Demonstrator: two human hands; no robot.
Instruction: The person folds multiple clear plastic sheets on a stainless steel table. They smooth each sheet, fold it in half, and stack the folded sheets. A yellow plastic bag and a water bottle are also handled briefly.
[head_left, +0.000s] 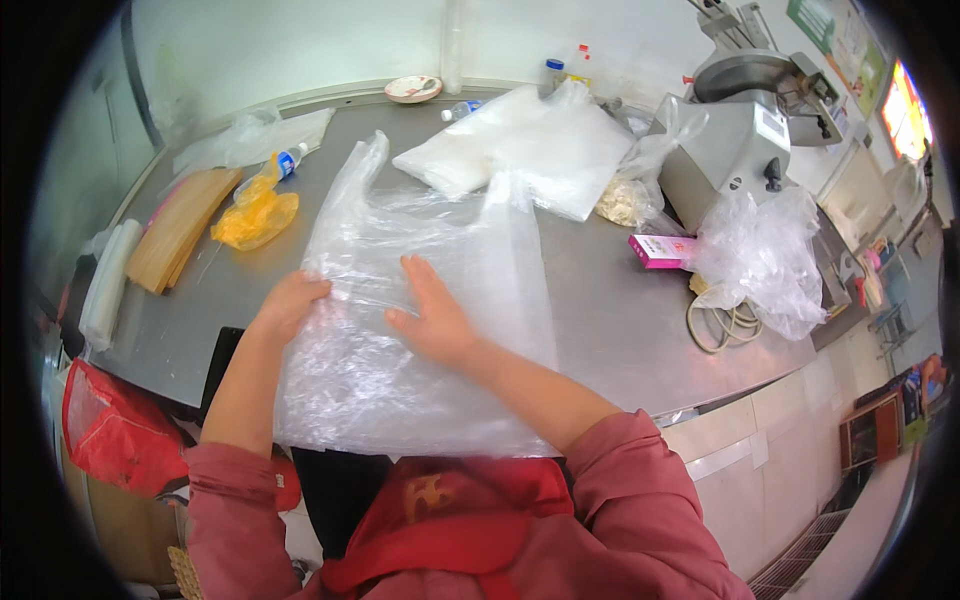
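A large clear plastic bag with handles (450, 300) lies spread on the metal table (615, 300), its handles pointing away from me and its bottom edge at the near side of the table. My left hand (292, 304) is at the bag's left edge, with the thumb over the film and the fingers partly hidden, so its hold is unclear. My right hand (435, 315) rests flat over the middle of the bag, the thumb apart from the fingers. Beyond the bag lies a stack of translucent plastic bags (525, 142).
Left are a plastic roll (111, 285), brown paper bags (184, 229), a yellow plastic bag (259, 217) and a bottle (291, 160). A plate (413, 88) sits at the back. Right stand a slicing machine (724, 150), a pink box (661, 250), crumpled plastic (772, 255) and a coiled cord (724, 326).
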